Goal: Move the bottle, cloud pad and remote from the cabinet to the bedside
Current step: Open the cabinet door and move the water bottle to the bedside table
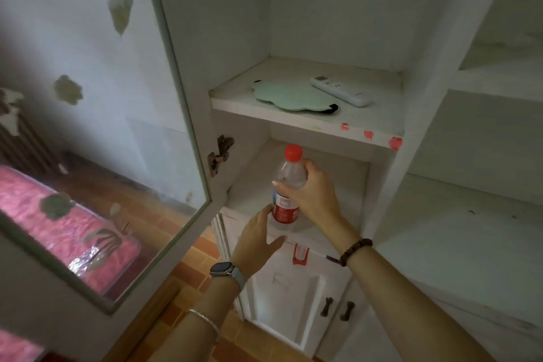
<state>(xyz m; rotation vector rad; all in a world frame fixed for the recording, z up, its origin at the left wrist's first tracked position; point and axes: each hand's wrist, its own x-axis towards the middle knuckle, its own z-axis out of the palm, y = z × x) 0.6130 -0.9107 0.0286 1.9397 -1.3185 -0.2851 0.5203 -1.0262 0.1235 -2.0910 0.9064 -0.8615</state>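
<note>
A clear plastic bottle (286, 182) with a red cap and red label stands upright in the lower compartment of the white cabinet (382, 179). My right hand (311, 194) is wrapped around its middle. My left hand (257, 238) is open just below and left of the bottle's base, fingertips close to the label. On the shelf above lie a pale green cloud pad (289, 95) with a black loop and, to its right, a white remote (340, 90).
The cabinet's glass door (123, 126) stands open to the left. Through it show a pink bed (58, 223) and the brick-tiled floor (188, 270). Closed lower doors with dark handles (338, 307) sit below. More open shelves (484, 132) lie to the right.
</note>
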